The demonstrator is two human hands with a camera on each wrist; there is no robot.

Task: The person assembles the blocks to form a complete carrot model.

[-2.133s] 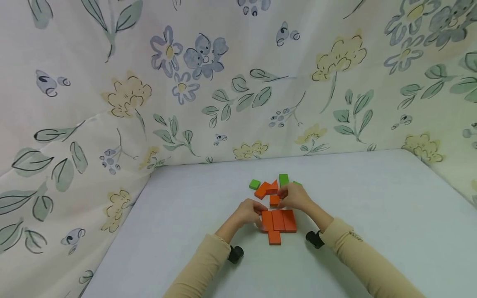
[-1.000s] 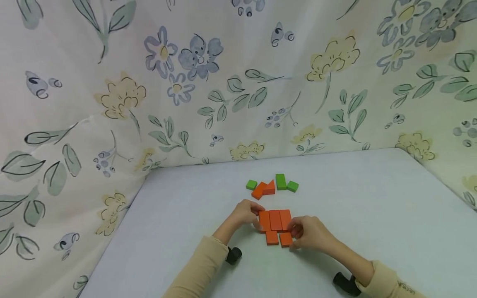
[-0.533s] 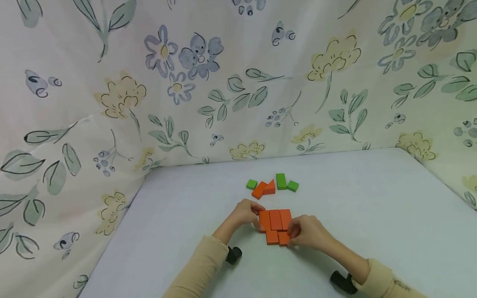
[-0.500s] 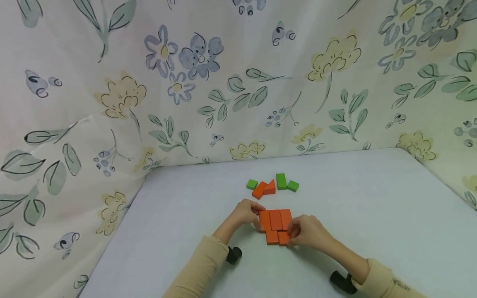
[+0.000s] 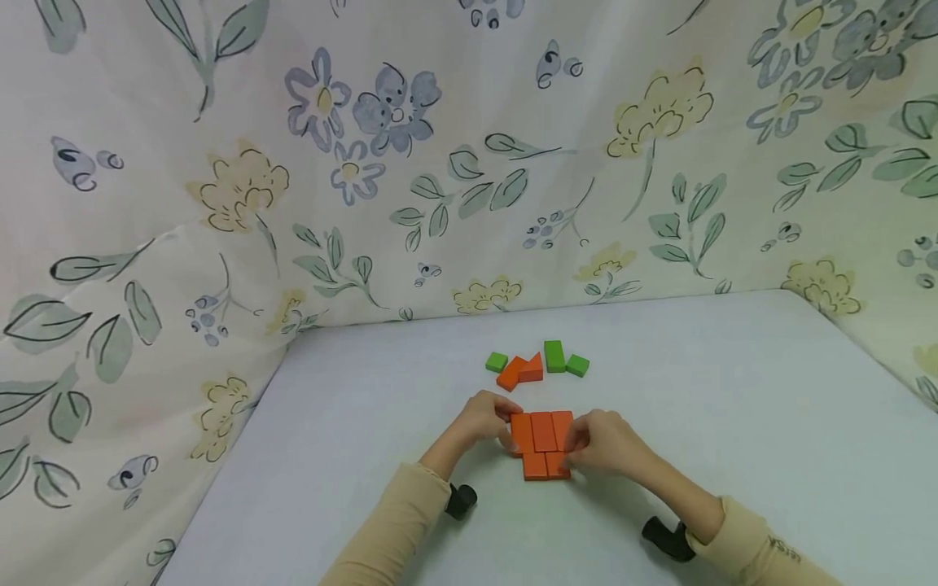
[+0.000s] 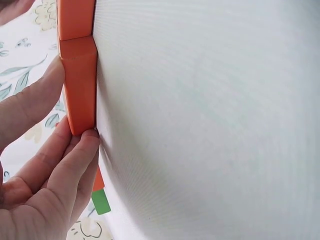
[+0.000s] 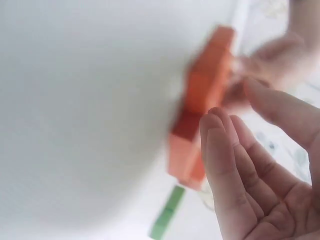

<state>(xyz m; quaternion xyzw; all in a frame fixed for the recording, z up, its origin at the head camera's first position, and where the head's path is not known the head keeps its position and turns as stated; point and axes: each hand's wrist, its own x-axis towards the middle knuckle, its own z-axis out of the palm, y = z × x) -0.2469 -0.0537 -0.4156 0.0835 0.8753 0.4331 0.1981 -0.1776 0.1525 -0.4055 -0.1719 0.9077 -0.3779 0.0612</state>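
Observation:
Three orange rectangular blocks (image 5: 544,431) lie side by side on the white table. Two small orange square blocks, a left one (image 5: 535,466) and a right one (image 5: 556,465), sit together along their near edge. My left hand (image 5: 481,421) holds the leftmost rectangular block (image 6: 81,95) by its ends, with thumb at the near end and fingers at the far end. My right hand (image 5: 607,444) is at the right side of the group, its fingertips over the right square's edge. In the right wrist view, the thumb stands apart from the extended fingers; contact with the blocks is unclear.
Behind the group lie an orange rectangular block (image 5: 510,373), an orange triangular-topped block (image 5: 532,370), a green upright-lying rectangle (image 5: 554,356) and two green squares, left (image 5: 496,362) and right (image 5: 577,365). A floral cloth (image 5: 469,203) hangs behind the table.
My right hand has brought a small orange square from the back to the near edge, slid it left against the other square, then shifted slightly away from me. My left hand stays in place.

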